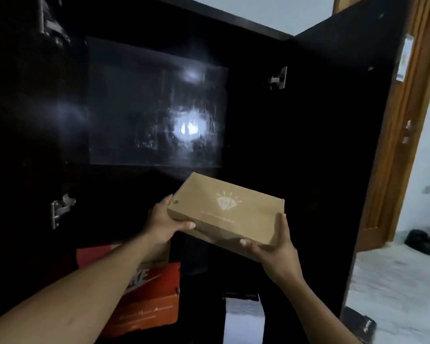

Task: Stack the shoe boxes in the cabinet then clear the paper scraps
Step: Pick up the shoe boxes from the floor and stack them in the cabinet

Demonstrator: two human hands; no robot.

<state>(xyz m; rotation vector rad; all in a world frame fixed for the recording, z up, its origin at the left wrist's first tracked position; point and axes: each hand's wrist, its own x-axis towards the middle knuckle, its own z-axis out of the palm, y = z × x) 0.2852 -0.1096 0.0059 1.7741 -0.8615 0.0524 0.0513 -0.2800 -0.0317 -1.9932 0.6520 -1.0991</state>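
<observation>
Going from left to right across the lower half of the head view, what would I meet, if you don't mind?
Hinge → left hand → brown box → right hand → cabinet door → wooden door.

Setting: a room in a home. Indicators: a tall dark cabinet (159,108) with its cabinet door (333,145) open on metal hinges (278,78); an orange shoe box (149,301) stored inside; a wooden room door (387,194); white wall (271,11); pale floor (395,281).
</observation>
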